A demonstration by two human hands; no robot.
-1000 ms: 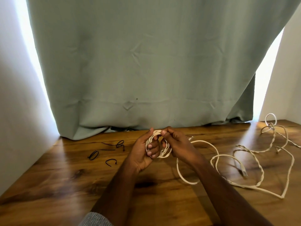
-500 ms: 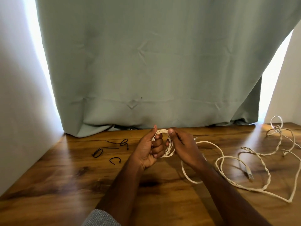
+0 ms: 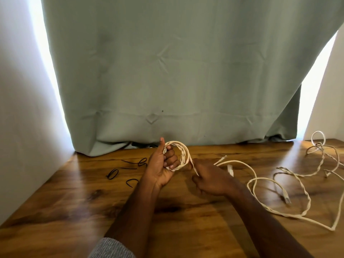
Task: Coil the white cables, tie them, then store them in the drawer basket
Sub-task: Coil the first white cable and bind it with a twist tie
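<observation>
My left hand (image 3: pixel 162 164) grips a small coil of white braided cable (image 3: pixel 183 155), its fingers curled through the loops and the thumb pointing up. Just to the right and a little lower, my right hand (image 3: pixel 208 180) pinches the free strand that runs down from the coil. The loose length of white cable (image 3: pixel 260 180) trails right across the wooden table (image 3: pixel 74 202) in wide loops. A second tangled white cable (image 3: pixel 319 146) lies at the far right. Several black ties (image 3: pixel 112 173) lie left of my left hand. No drawer basket is in view.
A grey-green curtain (image 3: pixel 176 81) hangs right behind the table, its hem resting on the back edge. White walls close in on the left and far right. Cable plugs (image 3: pixel 230 169) lie on the wood beside my right hand.
My right hand has left the top of the coil and dropped down and to the right, drawing the strand with it. My left hand keeps its hold on the coil.
</observation>
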